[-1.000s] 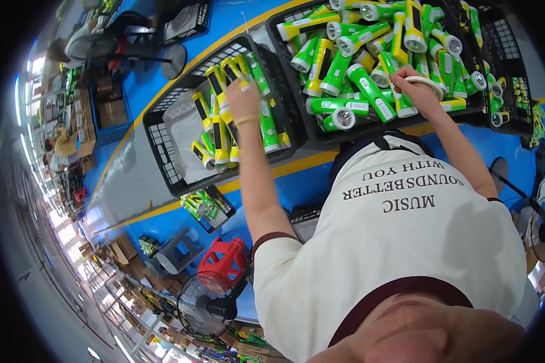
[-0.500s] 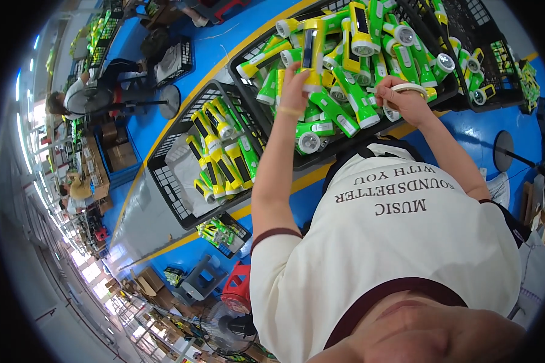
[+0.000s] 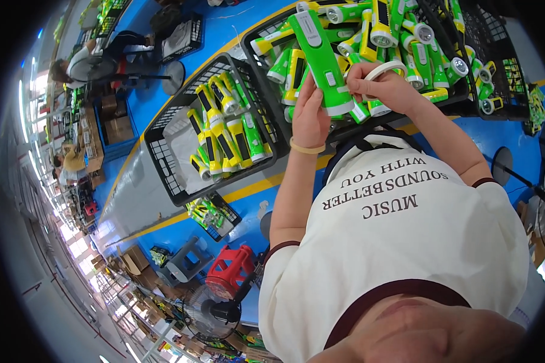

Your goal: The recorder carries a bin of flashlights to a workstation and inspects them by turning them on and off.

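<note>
Over crate (image 3: 274, 100), green flashlight (image 3: 322, 63) gripped in left hand (image 3: 309, 118); right hand (image 3: 386, 89) holding white ring (image 3: 379, 69).

Green flashlight (image 3: 322, 60): plain green body, pale panel at the upper end, light switch on the face, white rim at the flared lower end. Held in the left hand (image 3: 310, 118), switch side up, long axis running upper left to lower right. White ring-shaped roll (image 3: 381, 68): sits at the right hand (image 3: 381, 89), fingers beside the flashlight's lower end, contact unclear.
</note>
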The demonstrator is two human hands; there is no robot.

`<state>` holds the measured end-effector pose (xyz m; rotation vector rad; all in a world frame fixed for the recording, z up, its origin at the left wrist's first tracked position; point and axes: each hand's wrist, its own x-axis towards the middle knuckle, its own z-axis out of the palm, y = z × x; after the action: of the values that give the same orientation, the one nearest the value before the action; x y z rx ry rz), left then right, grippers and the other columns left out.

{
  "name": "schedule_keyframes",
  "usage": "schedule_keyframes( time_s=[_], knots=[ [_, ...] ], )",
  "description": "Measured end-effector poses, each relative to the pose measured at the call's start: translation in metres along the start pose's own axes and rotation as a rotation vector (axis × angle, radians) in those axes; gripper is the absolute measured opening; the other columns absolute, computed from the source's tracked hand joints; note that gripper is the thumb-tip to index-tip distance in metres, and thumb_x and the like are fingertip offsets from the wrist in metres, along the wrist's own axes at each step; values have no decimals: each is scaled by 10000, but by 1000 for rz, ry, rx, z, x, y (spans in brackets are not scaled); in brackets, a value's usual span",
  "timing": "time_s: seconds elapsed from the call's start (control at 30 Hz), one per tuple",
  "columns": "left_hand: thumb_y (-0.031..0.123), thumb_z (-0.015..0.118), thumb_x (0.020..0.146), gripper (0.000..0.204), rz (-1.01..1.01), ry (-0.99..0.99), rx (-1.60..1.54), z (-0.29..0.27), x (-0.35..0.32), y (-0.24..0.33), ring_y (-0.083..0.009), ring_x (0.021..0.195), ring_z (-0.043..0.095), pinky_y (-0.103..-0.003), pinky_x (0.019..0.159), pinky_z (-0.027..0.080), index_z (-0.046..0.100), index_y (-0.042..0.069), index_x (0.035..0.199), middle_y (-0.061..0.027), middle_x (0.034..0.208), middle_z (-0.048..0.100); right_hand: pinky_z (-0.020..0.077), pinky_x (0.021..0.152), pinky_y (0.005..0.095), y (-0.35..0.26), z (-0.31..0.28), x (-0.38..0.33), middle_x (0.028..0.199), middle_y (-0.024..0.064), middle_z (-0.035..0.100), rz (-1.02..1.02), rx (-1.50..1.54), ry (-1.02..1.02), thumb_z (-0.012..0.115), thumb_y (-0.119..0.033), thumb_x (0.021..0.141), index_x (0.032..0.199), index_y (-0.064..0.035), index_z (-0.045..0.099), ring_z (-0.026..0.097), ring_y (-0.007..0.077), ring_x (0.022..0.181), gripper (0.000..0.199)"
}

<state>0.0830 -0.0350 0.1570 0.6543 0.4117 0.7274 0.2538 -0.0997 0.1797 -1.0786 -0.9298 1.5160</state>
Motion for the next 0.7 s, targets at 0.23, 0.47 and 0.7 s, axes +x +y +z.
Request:
schedule_keyframes(
  time_s=[0.23, 0.47, 0.7],
  knots=[
    [368, 397, 907, 536, 144, 92, 51, -2, -9, -7, -169, 1047, 487, -313, 900, 395, 280, 30, 1307, -89, 1189, 463, 359, 538, 193, -1, 31, 10, 706, -13, 508, -26, -42, 71, 585, -229, 851, 786, -58, 538, 481, 61, 629, 189],
    [269, 455, 913, 424, 366, 159, 494, -18, -14, -3, -179, 1025, 500, -317, 866, 421, 338, 46, 1255, -83, 1160, 482, 328, 497, 220, 3, 55, 23, 622, -21, 471, -8, -271, 167, 609, -284, 833, 740, -52, 529, 425, 60, 574, 262],
    [98, 574, 837, 468, 164, 75, -65, -58, -30, 16, -159, 1024, 495, -288, 870, 408, 348, 29, 1241, -76, 1139, 490, 334, 505, 224, 11, 69, 48, 650, -16, 450, -77, -641, 217, 665, -285, 781, 687, -55, 463, 405, 66, 569, 320]
  ],
)
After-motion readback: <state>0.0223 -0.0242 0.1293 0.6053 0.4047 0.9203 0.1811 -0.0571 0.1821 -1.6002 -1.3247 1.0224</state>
